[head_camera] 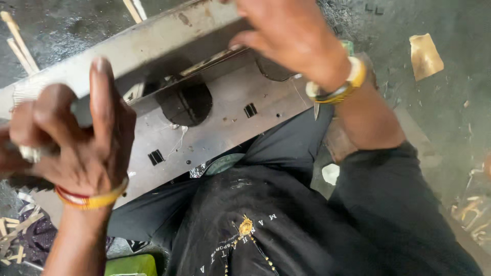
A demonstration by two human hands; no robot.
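- Metal channel point(225, 117), long and grey, lies across the person's lap; its long axis runs from the lower left of the view up toward the upper right, with the left end lower.
- One folded upper flange point(153, 43) stands along the far edge of the channel, and the flat web faces up toward the camera.
- Two rounded cut-outs show in the web: one dark one point(186, 102) near the middle, and a second point(273, 69) partly hidden under the right hand.
- Two small rectangular slots point(156, 157) are punched in the web, one near the left hand, one further right.
- Left hand point(71, 138) is clenched around the left end of the channel, thumb raised upright; one yellow bangle point(92, 199) sits on that wrist.
- Right hand point(286, 36) rests on the flange at the upper middle, fingers curled over its edge and pressing it; whether it fully grasps the edge I cannot tell. One yellow bangle point(342, 87) is on this wrist.
- Several pale wooden sticks point(20, 43) lie on the dark floor point(440, 112) at the upper left corner.
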